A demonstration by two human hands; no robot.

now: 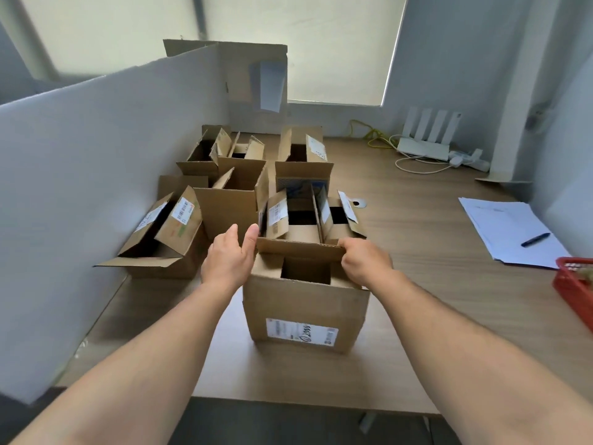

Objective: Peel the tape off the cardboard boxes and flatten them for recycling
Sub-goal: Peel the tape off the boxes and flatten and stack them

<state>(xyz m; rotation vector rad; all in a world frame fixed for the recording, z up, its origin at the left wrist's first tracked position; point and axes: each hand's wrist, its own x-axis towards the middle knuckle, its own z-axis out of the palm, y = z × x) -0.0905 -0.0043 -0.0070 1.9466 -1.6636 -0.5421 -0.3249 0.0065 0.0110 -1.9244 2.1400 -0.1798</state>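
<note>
A brown cardboard box with a white shipping label on its near face stands upright near the desk's front edge, its top open. My right hand grips the right end of the box's raised far flap, fingers curled over its edge. My left hand rests against the flap's left end with fingers fairly straight and thumb up. Behind stand several other opened cardboard boxes with labels, flaps sticking up.
A white partition walls the desk's left side. On the wooden desk, papers with a black pen lie at right, a red basket at the right edge, a white router and cables at the back.
</note>
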